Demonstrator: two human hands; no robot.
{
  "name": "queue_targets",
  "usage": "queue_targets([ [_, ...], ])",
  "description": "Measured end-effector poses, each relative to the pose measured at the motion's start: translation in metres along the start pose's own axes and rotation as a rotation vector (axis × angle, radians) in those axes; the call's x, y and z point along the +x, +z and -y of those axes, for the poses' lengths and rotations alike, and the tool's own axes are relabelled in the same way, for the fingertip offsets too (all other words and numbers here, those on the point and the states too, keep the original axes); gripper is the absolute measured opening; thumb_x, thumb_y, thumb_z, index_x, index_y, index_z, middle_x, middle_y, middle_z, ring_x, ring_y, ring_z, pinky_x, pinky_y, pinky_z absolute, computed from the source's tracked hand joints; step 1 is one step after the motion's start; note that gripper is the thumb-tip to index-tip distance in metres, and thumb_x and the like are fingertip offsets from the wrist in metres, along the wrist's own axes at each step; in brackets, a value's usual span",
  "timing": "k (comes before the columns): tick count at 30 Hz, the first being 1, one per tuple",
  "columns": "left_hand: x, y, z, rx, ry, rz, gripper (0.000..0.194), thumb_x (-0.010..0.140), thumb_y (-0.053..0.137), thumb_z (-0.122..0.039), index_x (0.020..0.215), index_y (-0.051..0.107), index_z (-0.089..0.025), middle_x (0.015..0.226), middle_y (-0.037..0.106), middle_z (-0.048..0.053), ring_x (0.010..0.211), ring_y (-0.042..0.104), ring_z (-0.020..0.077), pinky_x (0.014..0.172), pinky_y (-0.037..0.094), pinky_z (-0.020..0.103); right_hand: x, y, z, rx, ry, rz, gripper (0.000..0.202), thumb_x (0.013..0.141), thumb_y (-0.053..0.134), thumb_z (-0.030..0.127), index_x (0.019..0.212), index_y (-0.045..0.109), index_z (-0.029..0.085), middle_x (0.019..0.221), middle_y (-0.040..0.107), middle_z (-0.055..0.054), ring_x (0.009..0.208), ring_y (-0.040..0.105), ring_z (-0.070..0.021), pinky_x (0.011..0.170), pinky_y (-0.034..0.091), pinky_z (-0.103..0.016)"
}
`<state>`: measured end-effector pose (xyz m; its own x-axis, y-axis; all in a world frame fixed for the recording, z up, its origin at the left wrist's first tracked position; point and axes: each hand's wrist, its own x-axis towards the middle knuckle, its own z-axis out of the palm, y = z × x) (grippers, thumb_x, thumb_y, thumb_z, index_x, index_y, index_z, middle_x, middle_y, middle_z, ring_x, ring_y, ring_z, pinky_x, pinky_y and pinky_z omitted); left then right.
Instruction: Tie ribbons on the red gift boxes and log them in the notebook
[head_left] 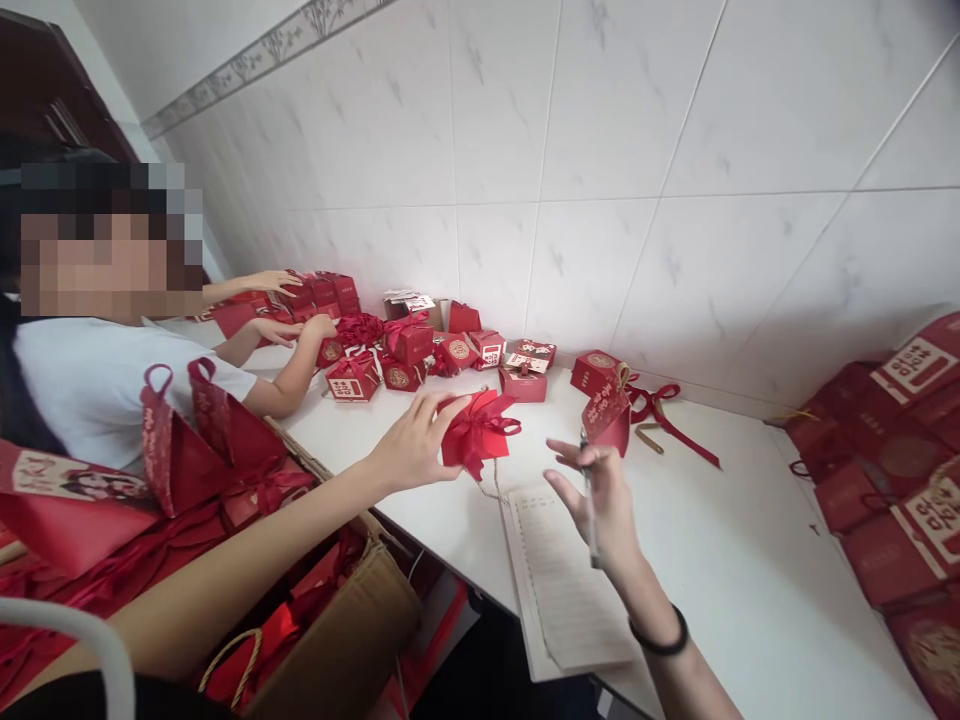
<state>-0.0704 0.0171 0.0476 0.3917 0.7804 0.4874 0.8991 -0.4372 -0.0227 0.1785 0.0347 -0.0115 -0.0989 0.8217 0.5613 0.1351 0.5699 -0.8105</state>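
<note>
My left hand (415, 440) grips a small red gift box (456, 428) by its left side, with a dark red ribbon bow on the face toward me. A pen (589, 515) is held in my right hand (600, 490), whose thumb and index finger stretch out to the left. Under that hand lies an open notebook (562, 610) with lined pages and some writing at the top. Just beyond the right fingers stands a red pouch-shaped box (609, 420) with gold lettering. A cord trails below the gift box toward the notebook.
Several red boxes (409, 340) line the tiled wall. Loose ribbon (686, 435) lies on the white table (720, 560). A heap of boxes (885, 480) fills the right. At left, a cardboard carton (352, 610) holds red packages; beyond it, a co-worker (112, 370) handles boxes.
</note>
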Motion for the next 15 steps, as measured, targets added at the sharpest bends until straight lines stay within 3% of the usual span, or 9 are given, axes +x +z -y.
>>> queue_targets([
  [2,-0.005,-0.01,-0.016,0.007,0.061,-0.057,0.08,0.065,0.067,-0.029,0.134,0.028,-0.015,0.121,0.042,0.015,0.114,0.042,0.0302,0.097,0.04,0.046,0.012,0.015,0.018,0.117,-0.065,0.032,0.038,0.076,0.068,0.037,0.085,0.034,0.023,0.101,0.065,-0.009,0.087,0.063,-0.0191,0.077,0.05,-0.036],
  [5,-0.011,-0.025,-0.03,0.021,0.081,-0.109,0.082,0.064,0.068,-0.028,0.134,0.027,-0.017,0.121,0.041,0.015,0.113,0.043,0.0298,0.096,0.042,0.046,0.018,0.027,0.036,0.196,-0.101,0.018,0.029,0.079,0.065,0.029,0.082,0.037,0.023,0.081,0.064,-0.001,0.074,0.061,-0.0148,0.07,0.049,-0.03],
  [10,-0.02,-0.041,-0.04,0.018,-0.047,-0.129,0.085,0.06,0.073,-0.031,0.133,0.03,-0.018,0.121,0.041,0.014,0.112,0.044,0.0309,0.095,0.042,0.047,0.009,0.035,0.055,0.154,-0.063,-0.037,0.023,0.082,0.061,0.027,0.078,0.039,0.021,0.063,0.054,0.004,0.055,0.05,-0.0098,0.054,0.042,-0.021],
  [15,-0.034,-0.056,-0.04,0.016,-0.211,-0.126,0.082,0.06,0.071,-0.031,0.131,0.033,-0.017,0.12,0.042,0.013,0.115,0.043,0.0297,0.098,0.04,0.046,-0.006,0.035,0.059,0.058,-0.12,0.055,0.019,0.084,0.056,0.029,0.077,0.041,0.021,0.063,0.056,0.003,0.054,0.054,-0.0108,0.051,0.042,-0.021],
])
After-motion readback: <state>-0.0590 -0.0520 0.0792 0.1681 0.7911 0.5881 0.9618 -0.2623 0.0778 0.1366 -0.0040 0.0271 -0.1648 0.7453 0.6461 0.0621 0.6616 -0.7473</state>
